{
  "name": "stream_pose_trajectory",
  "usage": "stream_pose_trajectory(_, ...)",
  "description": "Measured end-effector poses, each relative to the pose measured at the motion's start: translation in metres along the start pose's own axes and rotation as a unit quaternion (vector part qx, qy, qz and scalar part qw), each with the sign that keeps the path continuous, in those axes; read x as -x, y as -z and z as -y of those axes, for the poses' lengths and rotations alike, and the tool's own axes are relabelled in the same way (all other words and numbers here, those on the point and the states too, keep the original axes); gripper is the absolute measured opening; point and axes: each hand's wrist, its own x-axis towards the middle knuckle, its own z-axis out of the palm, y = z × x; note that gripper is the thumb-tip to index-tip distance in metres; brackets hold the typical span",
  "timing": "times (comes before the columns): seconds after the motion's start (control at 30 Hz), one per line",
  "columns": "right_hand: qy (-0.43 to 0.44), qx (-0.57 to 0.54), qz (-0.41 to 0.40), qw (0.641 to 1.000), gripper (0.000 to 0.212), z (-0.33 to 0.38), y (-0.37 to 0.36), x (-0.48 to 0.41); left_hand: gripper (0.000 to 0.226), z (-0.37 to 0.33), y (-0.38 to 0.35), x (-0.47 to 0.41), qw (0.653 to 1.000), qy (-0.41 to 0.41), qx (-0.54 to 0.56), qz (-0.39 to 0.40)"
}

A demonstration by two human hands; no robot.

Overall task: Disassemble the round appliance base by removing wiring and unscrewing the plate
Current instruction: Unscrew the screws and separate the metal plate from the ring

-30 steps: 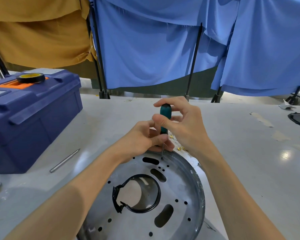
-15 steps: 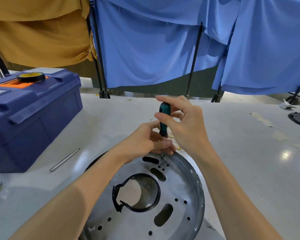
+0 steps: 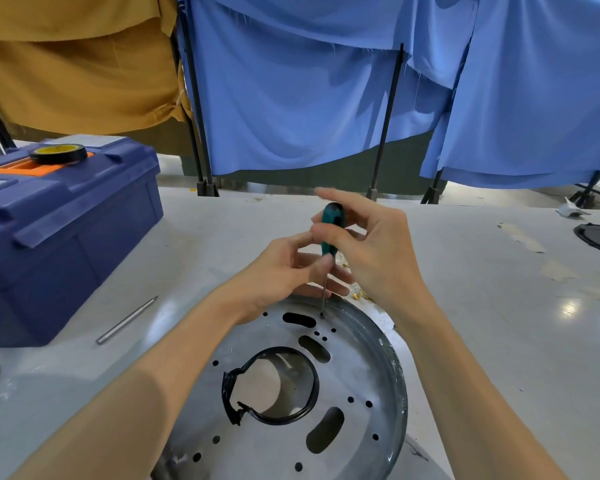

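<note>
**Right forefinger lifted off the handle; driver tip unmoved**

Since half a second ago the right-hand grip (image 3: 371, 251) has loosened: forefinger now straight above the handle top, thumb and lower fingers pinching the green screwdriver (image 3: 331, 230). Left-hand grip (image 3: 278, 271) has opened a little; thumb and fingertips pinch the thin shaft just under the handle. Driver upright, tip in a small hole by the far rim of the round metal plate (image 3: 361, 375). Plate lies at the counter's (image 3: 482, 341) near edge, midway along, with a broken black ring (image 3: 274, 421) round its centre hole. Small brass bits (image 3: 357, 295) just beyond the far rim. Blue toolbox (image 3: 66, 244) at the left edge, tape roll (image 3: 58, 153) on its lid. Metal rod (image 3: 127, 320) between toolbox and plate.
</note>
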Motion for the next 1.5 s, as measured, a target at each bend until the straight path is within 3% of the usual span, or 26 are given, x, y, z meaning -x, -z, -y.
stream_pose_trajectory(0.17, 0.005, -0.009, 0.043, 0.999, 0.019, 0.0023, 0.0009, -0.0009, 0.017, 0.004, 0.0065, -0.001, 1.0, 0.015, -0.007, -0.02)
stream_pose_trajectory(0.27, 0.013, 0.061, 0.027, 0.998, 0.03, 0.0011, -0.0006, -0.0001, 0.027, 0.0037, 0.0044, 0.0002, 0.999, 0.02, -0.006, -0.035)
stream_pose_trajectory(0.4, 0.003, 0.016, -0.012, 1.0, 0.039, -0.0002, -0.0008, -0.0006, 0.03, 0.0015, 0.003, 0.0017, 1.0, 0.017, -0.003, -0.011)
stream_pose_trajectory(0.57, -0.004, -0.032, 0.03, 0.999, 0.023, 0.0021, 0.0005, 0.0001, 0.017, 0.0021, 0.0055, 0.0006, 0.999, 0.022, -0.022, -0.027)
stream_pose_trajectory(0.7, 0.006, 0.038, 0.012, 0.999, 0.037, 0.0001, -0.0004, 0.0, 0.031, 0.0017, 0.0044, 0.0027, 0.999, 0.005, -0.03, -0.037)
stream_pose_trajectory(0.77, 0.009, 0.027, -0.013, 0.999, 0.038, -0.0017, -0.0008, -0.0006, 0.032, 0.0019, 0.0036, 0.0033, 0.999, 0.004, -0.027, -0.024)
stream_pose_trajectory(0.87, -0.004, -0.015, 0.014, 1.0, 0.044, -0.0025, 0.0021, -0.0009, 0.024, 0.0013, 0.0044, 0.0024, 0.999, 0.014, -0.025, -0.015)
stream_pose_trajectory(1.0, 0.001, -0.027, 0.048, 0.998, 0.026, 0.0007, 0.002, 0.0005, 0.025, 0.0019, 0.0059, 0.0021, 0.999, 0.02, -0.038, -0.032)
stream_pose_trajectory(1.13, 0.0, 0.023, 0.008, 1.0, 0.032, 0.0, -0.0008, 0.0005, 0.041, 0.0019, 0.0044, 0.0023, 0.999, 0.016, -0.036, -0.015)
stream_pose_trajectory(1.3, 0.0, -0.023, 0.032, 0.999, 0.029, 0.003, 0.0028, -0.0006, 0.022, 0.0031, 0.0047, -0.0011, 1.0, 0.01, -0.027, -0.002)
stream_pose_trajectory(1.43, 0.017, 0.038, 0.056, 0.998, 0.022, 0.0047, 0.0019, 0.0009, 0.012, 0.0029, 0.0053, 0.0001, 0.998, -0.002, -0.038, -0.041)
stream_pose_trajectory(1.5, 0.019, 0.042, 0.04, 0.998, 0.026, 0.0045, 0.0012, 0.0006, 0.028, 0.0038, 0.0038, 0.0008, 0.999, 0.002, -0.017, -0.049)
